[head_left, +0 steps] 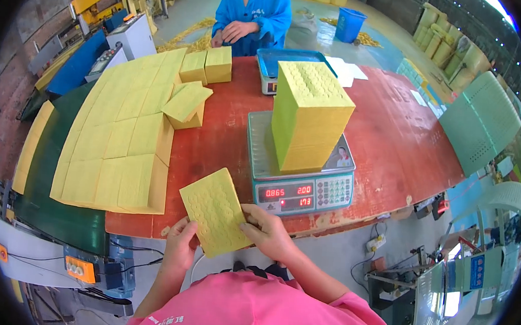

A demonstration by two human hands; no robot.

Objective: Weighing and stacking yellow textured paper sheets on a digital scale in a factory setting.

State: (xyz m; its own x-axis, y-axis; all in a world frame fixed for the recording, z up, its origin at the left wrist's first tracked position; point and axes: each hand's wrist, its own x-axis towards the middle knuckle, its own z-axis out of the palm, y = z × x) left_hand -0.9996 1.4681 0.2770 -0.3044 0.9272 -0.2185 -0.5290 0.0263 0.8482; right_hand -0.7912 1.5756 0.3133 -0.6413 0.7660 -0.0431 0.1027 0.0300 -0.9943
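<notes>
Close in front of me, both hands hold a thin, tilted bundle of yellow paper (215, 210) with rows of curved punched marks. My left hand (181, 238) pinches its lower left edge, and my right hand (265, 230) grips its right edge, thumb on top. Just beyond stands a tall block of yellow paper (314, 133) with the same marks on top. It rests on the steel plate of a digital scale (303, 196) with lit red digits and a keypad. Neither hand touches the block or the scale.
Yellow paper blocks (115, 128) are packed in rows at the left of the red table (214, 132), one loose bundle (186, 100) lying askew. A second scale with a blue tray (295, 61) stands farther back. Across the table is a person in blue (253, 11). A green chair (480, 123) is at the right.
</notes>
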